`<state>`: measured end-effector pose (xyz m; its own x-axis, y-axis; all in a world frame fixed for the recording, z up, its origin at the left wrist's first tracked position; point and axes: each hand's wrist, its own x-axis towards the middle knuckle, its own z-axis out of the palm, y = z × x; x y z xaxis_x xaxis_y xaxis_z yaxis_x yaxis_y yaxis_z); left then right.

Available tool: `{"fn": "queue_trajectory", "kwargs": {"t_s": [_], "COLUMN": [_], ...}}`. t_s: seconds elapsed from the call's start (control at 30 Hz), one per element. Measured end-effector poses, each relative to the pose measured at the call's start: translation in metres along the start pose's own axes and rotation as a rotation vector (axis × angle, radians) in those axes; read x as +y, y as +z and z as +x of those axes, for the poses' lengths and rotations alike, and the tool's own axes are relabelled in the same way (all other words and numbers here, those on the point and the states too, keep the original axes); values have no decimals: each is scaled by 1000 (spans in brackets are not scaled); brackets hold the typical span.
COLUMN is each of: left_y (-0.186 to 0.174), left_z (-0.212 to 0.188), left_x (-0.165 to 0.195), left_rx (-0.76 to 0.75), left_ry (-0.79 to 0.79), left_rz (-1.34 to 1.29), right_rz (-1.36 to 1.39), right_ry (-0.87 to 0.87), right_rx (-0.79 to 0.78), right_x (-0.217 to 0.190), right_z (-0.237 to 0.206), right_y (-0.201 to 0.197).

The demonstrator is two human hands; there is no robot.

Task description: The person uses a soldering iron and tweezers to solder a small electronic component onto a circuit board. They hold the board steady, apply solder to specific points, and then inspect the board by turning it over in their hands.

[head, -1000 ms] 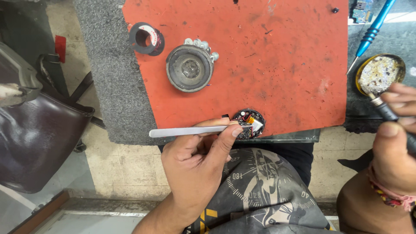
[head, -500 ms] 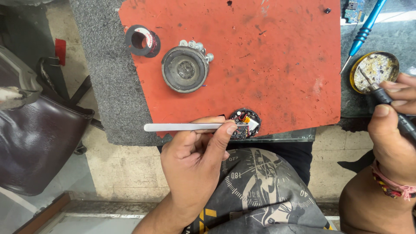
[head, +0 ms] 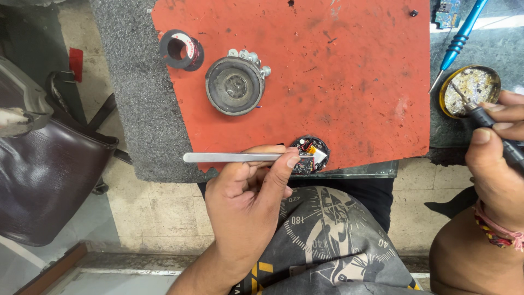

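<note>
My left hand (head: pixel 248 199) pinches a pair of steel tweezers (head: pixel 234 157) between thumb and forefinger, the handle running out toward nine o'clock and the tips meeting a small round circuit module (head: pixel 311 154) at three o'clock of my fingers. That module sits at the near edge of the red mat (head: pixel 338 71), showing a black rim and red and white bits inside; the finer parts are too small to tell.

My right hand (head: pixel 496 164) is closed around the dark grip of a soldering iron (head: pixel 480 112), whose tip points toward ten o'clock into a round yellow-rimmed tin (head: pixel 470 87) of pale, crusty residue. The tin stands on the dark bench (head: pixel 491 43), just off the mat's right edge.

At twelve o'clock of the tin lies a blue screwdriver (head: pixel 461 38), slanting. At eleven o'clock from the module a round grey speaker (head: pixel 234 86) rests on the mat, and at nine o'clock of it a black spool of solder wire (head: pixel 180 49) overlaps the mat's edge and the grey felt pad (head: pixel 125 82) beneath. A brown leather bag (head: pixel 49 180) sits on the floor at nine o'clock.
</note>
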<state>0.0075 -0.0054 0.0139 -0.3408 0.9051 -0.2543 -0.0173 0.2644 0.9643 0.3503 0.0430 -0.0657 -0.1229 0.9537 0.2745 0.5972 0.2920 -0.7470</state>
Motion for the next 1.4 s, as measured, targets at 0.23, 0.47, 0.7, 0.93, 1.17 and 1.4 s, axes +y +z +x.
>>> {"fn": "queue_trajectory", "kwargs": {"t_s": [0.23,0.47,0.7,0.93,1.17,1.4], "left_y": [0,0,-2,-3,-3,-2], "left_z": [0,0,0,1,0,1], "left_x": [2,4,6,7,8,7], "left_rx": [-2,-9,-26,-45,-56,-51], "left_ry": [-12,-41,-41,-48,-55,-49], "left_rz": [16,8,60,47,21,36], "right_rz": [35,138,512,382,382,344], "right_ry": [27,-97,-198,-175,-169,-175], "right_rx": [-7,133,-159,-210,-195,-216], "right_x": [-11,-44,-106,-133,-137,-139], "right_z": [6,6,23,44,44,47], "right_y": [2,28,56,60,61,60]}}
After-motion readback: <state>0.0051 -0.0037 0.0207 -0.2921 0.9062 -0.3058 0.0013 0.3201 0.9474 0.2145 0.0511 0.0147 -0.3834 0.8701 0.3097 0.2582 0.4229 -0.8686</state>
